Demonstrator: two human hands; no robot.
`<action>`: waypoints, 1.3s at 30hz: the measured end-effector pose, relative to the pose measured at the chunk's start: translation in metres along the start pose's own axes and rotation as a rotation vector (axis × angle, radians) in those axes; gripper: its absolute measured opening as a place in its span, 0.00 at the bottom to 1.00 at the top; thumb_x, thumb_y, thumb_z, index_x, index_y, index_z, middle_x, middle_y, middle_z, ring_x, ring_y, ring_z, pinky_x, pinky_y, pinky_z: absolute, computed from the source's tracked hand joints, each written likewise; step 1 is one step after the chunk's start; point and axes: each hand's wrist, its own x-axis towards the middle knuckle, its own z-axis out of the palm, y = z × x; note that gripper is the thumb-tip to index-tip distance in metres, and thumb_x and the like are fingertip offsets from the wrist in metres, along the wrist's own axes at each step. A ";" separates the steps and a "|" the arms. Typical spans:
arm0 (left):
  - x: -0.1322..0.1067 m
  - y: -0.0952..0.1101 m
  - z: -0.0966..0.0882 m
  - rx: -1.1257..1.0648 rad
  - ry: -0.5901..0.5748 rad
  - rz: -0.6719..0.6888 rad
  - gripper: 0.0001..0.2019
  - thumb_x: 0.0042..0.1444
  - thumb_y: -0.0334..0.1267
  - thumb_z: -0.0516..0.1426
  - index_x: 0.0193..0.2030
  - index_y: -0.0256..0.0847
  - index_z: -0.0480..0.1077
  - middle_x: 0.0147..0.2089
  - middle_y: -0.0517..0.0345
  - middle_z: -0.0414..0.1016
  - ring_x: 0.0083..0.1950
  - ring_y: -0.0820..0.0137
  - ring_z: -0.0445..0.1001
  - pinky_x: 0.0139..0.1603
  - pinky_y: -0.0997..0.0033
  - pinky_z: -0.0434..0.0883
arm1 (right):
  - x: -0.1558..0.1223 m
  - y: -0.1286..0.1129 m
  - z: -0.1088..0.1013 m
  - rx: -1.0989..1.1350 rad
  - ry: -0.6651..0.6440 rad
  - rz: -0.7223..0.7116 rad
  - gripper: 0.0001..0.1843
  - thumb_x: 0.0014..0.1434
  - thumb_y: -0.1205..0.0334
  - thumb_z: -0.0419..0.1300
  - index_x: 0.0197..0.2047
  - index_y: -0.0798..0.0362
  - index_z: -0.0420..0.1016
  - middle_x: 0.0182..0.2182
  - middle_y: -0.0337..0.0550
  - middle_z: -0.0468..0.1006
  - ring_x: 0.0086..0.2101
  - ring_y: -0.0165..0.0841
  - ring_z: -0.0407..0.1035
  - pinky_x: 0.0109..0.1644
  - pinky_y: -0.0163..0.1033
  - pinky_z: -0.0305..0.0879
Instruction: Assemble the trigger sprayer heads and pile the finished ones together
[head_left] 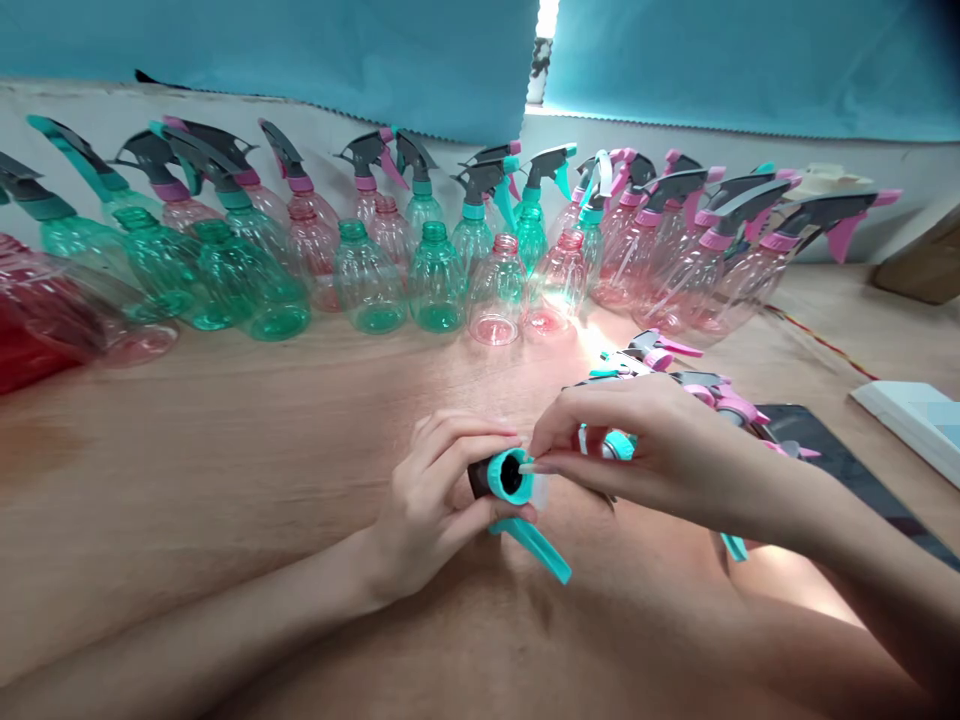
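Observation:
Between the fingers and thumb of my left hand (431, 500) is a dark grey and turquoise trigger spray head (534, 548). Its turquoise collar is turned toward me, showing a black inside, and the trigger points down to the right. My right hand (637, 440) pinches at the collar's opening with thumb and forefinger. Whatever sits in that pinch is too small to make out. Several loose spray heads (739, 408), pink and turquoise, lie on the table behind and beside my right hand, which partly hides them.
Green and pink clear bottles (436, 285) stand in rows along the wall, several topped with spray heads. A red object (37, 335) is at far left. A dark flat device (847, 470) and a white box (915, 420) lie right, near a twisted red-yellow wire (821, 342).

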 end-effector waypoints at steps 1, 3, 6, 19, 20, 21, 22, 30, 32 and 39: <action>0.000 0.000 0.000 -0.007 -0.001 -0.005 0.17 0.52 0.41 0.63 0.47 0.40 0.68 0.45 0.53 0.73 0.46 0.65 0.71 0.47 0.64 0.68 | 0.000 -0.001 0.000 0.022 -0.012 0.004 0.04 0.60 0.64 0.57 0.35 0.52 0.73 0.29 0.36 0.76 0.28 0.25 0.68 0.30 0.32 0.62; 0.001 0.000 0.000 -0.020 -0.005 -0.008 0.16 0.52 0.40 0.64 0.47 0.40 0.68 0.46 0.52 0.73 0.46 0.66 0.71 0.47 0.65 0.69 | 0.001 -0.002 0.000 0.087 -0.053 0.003 0.05 0.60 0.62 0.57 0.36 0.52 0.74 0.31 0.36 0.77 0.29 0.26 0.69 0.32 0.32 0.64; 0.001 -0.002 -0.002 -0.017 0.007 -0.004 0.16 0.52 0.40 0.64 0.46 0.39 0.68 0.45 0.52 0.73 0.46 0.66 0.71 0.46 0.65 0.69 | 0.002 0.000 -0.004 0.138 -0.065 -0.005 0.06 0.61 0.61 0.56 0.38 0.52 0.73 0.32 0.37 0.78 0.31 0.26 0.71 0.35 0.33 0.66; 0.002 -0.006 -0.002 -0.008 0.041 -0.092 0.14 0.56 0.42 0.61 0.46 0.40 0.68 0.41 0.55 0.71 0.43 0.67 0.69 0.43 0.67 0.69 | -0.020 0.013 0.007 -0.178 -0.588 0.296 0.10 0.46 0.65 0.66 0.35 0.48 0.77 0.32 0.37 0.76 0.31 0.32 0.69 0.28 0.33 0.53; 0.002 -0.006 -0.002 -0.005 0.042 -0.088 0.14 0.55 0.42 0.61 0.46 0.40 0.68 0.41 0.55 0.71 0.43 0.67 0.69 0.42 0.67 0.69 | -0.020 0.014 0.011 -0.191 -0.576 0.285 0.10 0.46 0.66 0.66 0.36 0.48 0.77 0.31 0.37 0.77 0.31 0.32 0.69 0.28 0.33 0.53; 0.002 -0.006 -0.002 -0.002 0.043 -0.084 0.14 0.55 0.42 0.61 0.46 0.40 0.68 0.41 0.55 0.71 0.43 0.67 0.69 0.42 0.67 0.69 | -0.018 0.015 0.014 -0.200 -0.569 0.275 0.11 0.46 0.66 0.66 0.36 0.48 0.77 0.31 0.36 0.77 0.30 0.31 0.69 0.27 0.33 0.52; 0.002 -0.006 -0.002 0.002 0.043 -0.081 0.14 0.55 0.42 0.61 0.46 0.40 0.68 0.41 0.55 0.71 0.43 0.67 0.69 0.42 0.67 0.69 | -0.017 0.017 0.016 -0.208 -0.568 0.264 0.11 0.45 0.65 0.66 0.35 0.48 0.77 0.30 0.36 0.77 0.28 0.31 0.68 0.26 0.33 0.51; 0.001 -0.007 -0.002 0.010 0.035 -0.106 0.15 0.54 0.41 0.63 0.46 0.41 0.68 0.41 0.55 0.71 0.43 0.66 0.70 0.42 0.66 0.69 | -0.011 0.020 0.016 -0.191 -0.622 0.282 0.06 0.45 0.67 0.66 0.30 0.51 0.77 0.27 0.35 0.77 0.27 0.29 0.67 0.25 0.33 0.51; 0.002 -0.007 -0.002 0.011 0.036 -0.100 0.15 0.53 0.41 0.63 0.46 0.41 0.68 0.41 0.55 0.71 0.43 0.66 0.70 0.42 0.66 0.69 | -0.011 0.019 0.015 -0.182 -0.621 0.269 0.04 0.45 0.68 0.66 0.28 0.52 0.76 0.26 0.35 0.77 0.27 0.29 0.68 0.25 0.33 0.51; 0.002 -0.006 -0.001 -0.006 0.033 -0.052 0.16 0.52 0.40 0.64 0.45 0.39 0.69 0.43 0.54 0.72 0.43 0.67 0.70 0.42 0.66 0.69 | -0.009 0.013 -0.017 -0.059 -0.269 0.147 0.09 0.55 0.56 0.63 0.28 0.50 0.75 0.25 0.33 0.74 0.26 0.25 0.66 0.28 0.32 0.57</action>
